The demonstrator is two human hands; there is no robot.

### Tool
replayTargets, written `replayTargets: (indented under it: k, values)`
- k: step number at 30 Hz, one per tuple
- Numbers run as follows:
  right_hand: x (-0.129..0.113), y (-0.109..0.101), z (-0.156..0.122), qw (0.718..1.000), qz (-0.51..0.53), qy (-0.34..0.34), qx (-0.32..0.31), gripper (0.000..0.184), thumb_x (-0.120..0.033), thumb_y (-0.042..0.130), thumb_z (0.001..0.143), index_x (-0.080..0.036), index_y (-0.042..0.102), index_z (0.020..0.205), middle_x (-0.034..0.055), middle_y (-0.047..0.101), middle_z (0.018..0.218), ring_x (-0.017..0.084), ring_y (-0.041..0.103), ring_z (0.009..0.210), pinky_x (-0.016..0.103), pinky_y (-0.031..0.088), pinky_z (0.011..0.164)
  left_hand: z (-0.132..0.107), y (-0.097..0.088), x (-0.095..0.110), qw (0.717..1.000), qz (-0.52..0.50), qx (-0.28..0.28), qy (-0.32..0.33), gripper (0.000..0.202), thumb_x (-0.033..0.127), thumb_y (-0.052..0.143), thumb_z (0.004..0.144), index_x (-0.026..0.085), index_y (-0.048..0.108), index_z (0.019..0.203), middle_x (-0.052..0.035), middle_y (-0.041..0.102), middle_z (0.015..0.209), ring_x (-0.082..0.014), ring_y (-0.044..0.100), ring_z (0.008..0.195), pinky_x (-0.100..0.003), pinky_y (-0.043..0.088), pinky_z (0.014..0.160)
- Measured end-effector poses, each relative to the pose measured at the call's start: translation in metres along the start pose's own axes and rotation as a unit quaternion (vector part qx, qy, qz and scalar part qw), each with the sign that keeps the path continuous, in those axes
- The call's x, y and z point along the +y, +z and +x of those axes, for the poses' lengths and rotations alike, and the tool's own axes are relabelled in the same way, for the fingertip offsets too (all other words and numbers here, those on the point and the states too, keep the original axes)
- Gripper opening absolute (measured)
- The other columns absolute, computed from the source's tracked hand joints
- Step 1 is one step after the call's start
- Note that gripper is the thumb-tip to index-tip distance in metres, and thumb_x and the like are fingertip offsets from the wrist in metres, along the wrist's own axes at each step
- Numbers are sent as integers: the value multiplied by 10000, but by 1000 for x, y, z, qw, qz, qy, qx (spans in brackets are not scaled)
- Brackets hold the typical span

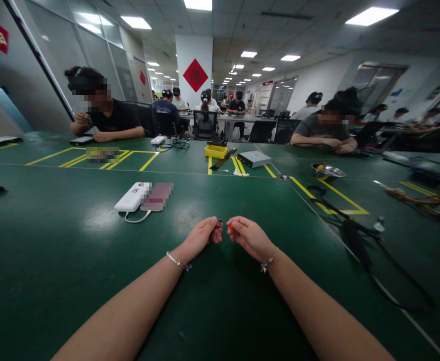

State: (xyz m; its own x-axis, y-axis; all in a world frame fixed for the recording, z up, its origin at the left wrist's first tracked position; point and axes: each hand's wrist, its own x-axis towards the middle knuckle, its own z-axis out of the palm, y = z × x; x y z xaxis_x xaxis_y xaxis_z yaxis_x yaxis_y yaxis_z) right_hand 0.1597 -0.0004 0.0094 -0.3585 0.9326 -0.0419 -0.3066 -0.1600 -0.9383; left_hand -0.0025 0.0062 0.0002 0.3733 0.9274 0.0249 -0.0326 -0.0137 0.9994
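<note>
over the smooth, deep green counter (54, 271), near its middle, we hold two small pieces, just beside each other but apart. the fingers of our left hand (203, 234) pinch a tiny dark metallic and red piece (220, 223); the fingers of our right hand (253, 236) close narrowly on a tiny orange-red piece (231, 227). both are mostly hidden, so we cannot tell their shape. we judge them light, probably stiff and easy to drop, best held by the edges between thumb and fingertip, pressing gently. a white, rounded plastic block (131, 197) lies farther left.
</note>
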Motion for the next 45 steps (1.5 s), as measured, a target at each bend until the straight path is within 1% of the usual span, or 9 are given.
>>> replayTargets:
  k: [5, 8, 11, 15, 21, 27, 30, 36, 45]
  values:
    - [0, 2, -1, 999, 50, 12, -6, 198, -337, 620, 681, -176, 588, 791, -3, 568, 659, 95, 498, 600, 249, 380, 583, 1, -3, -2, 999, -11, -9, 31, 358, 440, 363, 816, 144, 523, 696, -12, 555, 633, -91, 486, 546, -206, 334, 485]
    - [1, 1, 0, 998, 63, 20, -5, 182, -331, 614, 688, -172, 583, 771, -4, 567, 654, 93, 499, 602, 250, 384, 594, 1, -3, -2, 999, -22, -6, 27, 291, 413, 421, 798, 149, 523, 731, -10, 563, 670, -94, 500, 592, -205, 349, 521]
    - [1, 1, 1, 998, 64, 25, 1, 174, -336, 612, 688, -170, 579, 730, -9, 553, 631, 91, 489, 587, 252, 383, 594, 1, -2, -1, 999, -34, 7, 20, 211, 353, 537, 739, 154, 522, 807, 0, 565, 683, -94, 508, 624, -200, 356, 550]
    - [1, 1, 0, 997, 63, 32, 10, 185, -345, 618, 682, -167, 576, 707, -19, 529, 592, 83, 466, 552, 249, 374, 574, 2, -1, -1, 998, -63, 14, 29, 243, 259, 641, 652, 148, 519, 831, 2, 562, 718, -94, 515, 675, -203, 375, 611]
    - [1, 2, 0, 998, 61, 26, 13, 168, -309, 632, 672, -167, 580, 748, -10, 559, 651, 82, 489, 583, 245, 379, 586, 2, -1, -2, 995, -92, 0, 46, 238, 170, 661, 617, 146, 503, 794, 12, 555, 726, -85, 510, 679, -222, 388, 669]
    - [2, 0, 1, 997, 59, 29, 30, 212, -242, 674, 615, -179, 586, 798, -7, 589, 719, 81, 512, 590, 260, 404, 614, 3, -3, -3, 995, -80, 13, 52, 241, 174, 658, 616, 146, 499, 795, 3, 554, 748, -94, 514, 698, -231, 397, 680]
    - [3, 0, 2, 998, 39, 10, 50, 220, -202, 693, 579, -180, 589, 772, -7, 597, 731, 91, 531, 627, 273, 414, 661, 3, -3, -3, 996, -73, 27, 47, 248, 187, 662, 615, 148, 506, 804, 8, 551, 736, -90, 509, 684, -224, 397, 668]
    - [7, 1, 5, 993, -47, -68, 78, 179, -185, 697, 556, -180, 606, 711, 2, 621, 724, 124, 559, 720, 302, 407, 748, 2, -2, -2, 998, -46, 18, 44, 227, 213, 647, 641, 138, 529, 820, 1, 560, 723, -91, 510, 676, -221, 393, 655]
    - [11, 5, 7, 990, -48, -98, 89, 156, -183, 684, 577, -199, 635, 724, 3, 637, 738, 137, 576, 730, 319, 420, 771, 1, 2, -2, 996, 34, 57, 58, 173, 228, 624, 663, 145, 543, 791, 16, 565, 660, -91, 508, 617, -216, 392, 591]
